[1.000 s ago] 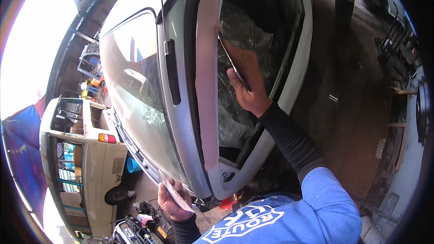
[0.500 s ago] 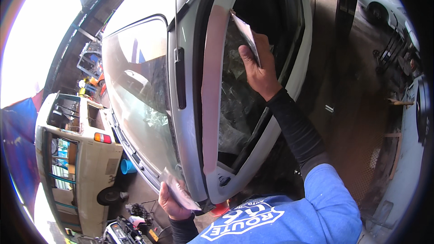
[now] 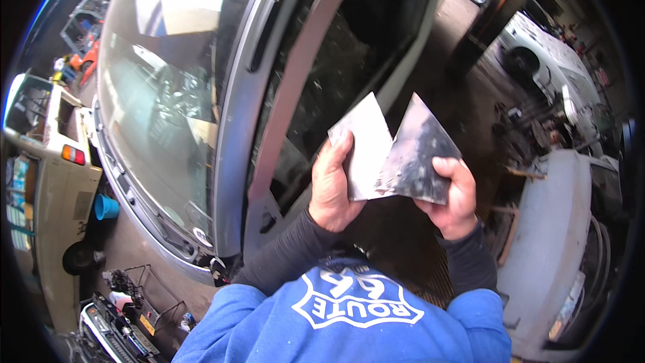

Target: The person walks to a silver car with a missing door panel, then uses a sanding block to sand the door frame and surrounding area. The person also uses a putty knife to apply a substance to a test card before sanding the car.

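Note:
My left hand (image 3: pixel 331 185) grips a flat, pale filler spreader (image 3: pixel 366 151), with the thumb on its face. In my right hand (image 3: pixel 457 195) is a second flat spreader (image 3: pixel 420 148), shiny and grey with dark smears, its thumb pressed on the face. The two plates lean together, their edges meeting at the bottom and parting toward the top corners. Just beyond stands a silver car; its door frame (image 3: pixel 302 74) carries a long strip of dull pink coating. Both hands are away from that frame.
The car's windshield (image 3: pixel 161 81) is to the left. Further left are a cream van (image 3: pixel 64 175), a blue bucket (image 3: pixel 105 207) and loose car parts (image 3: pixel 127 316). A grey body panel (image 3: pixel 547 228) stands at the right, near a post (image 3: pixel 487 20) and a white car (image 3: pixel 551 60).
My right hand has come back from the pink strip with its spreader. My left hand has risen from low at the left, and both plates now meet in front of me.

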The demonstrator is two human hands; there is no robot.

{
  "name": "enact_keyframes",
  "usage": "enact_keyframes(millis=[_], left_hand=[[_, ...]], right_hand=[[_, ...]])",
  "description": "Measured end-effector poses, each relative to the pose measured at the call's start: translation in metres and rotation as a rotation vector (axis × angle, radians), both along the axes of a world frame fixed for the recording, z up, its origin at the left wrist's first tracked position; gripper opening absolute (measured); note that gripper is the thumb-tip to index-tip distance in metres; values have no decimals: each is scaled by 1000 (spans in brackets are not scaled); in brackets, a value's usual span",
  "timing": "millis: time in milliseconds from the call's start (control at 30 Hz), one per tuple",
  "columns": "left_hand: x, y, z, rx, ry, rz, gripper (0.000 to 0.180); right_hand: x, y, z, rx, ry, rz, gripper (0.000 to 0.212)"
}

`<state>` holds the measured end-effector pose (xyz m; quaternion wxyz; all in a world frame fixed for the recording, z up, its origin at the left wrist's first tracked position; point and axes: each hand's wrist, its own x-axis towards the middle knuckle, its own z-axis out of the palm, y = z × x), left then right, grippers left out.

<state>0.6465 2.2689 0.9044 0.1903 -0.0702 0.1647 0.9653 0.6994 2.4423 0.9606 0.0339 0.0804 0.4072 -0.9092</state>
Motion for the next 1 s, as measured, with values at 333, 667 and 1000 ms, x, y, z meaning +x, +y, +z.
enact_keyframes(millis=[333, 667, 1000], left_hand=[[26, -53, 33, -398, 353, -1, 35], [51, -48, 56, -643, 774, 208, 42], [54, -24, 47, -775, 834, 137, 24]], right_hand=[[31, 18, -7, 781, 196, -417, 27], [62, -37, 39, 2139, 960, -253, 45], [131, -33, 27, 2257, 688, -175, 41]])
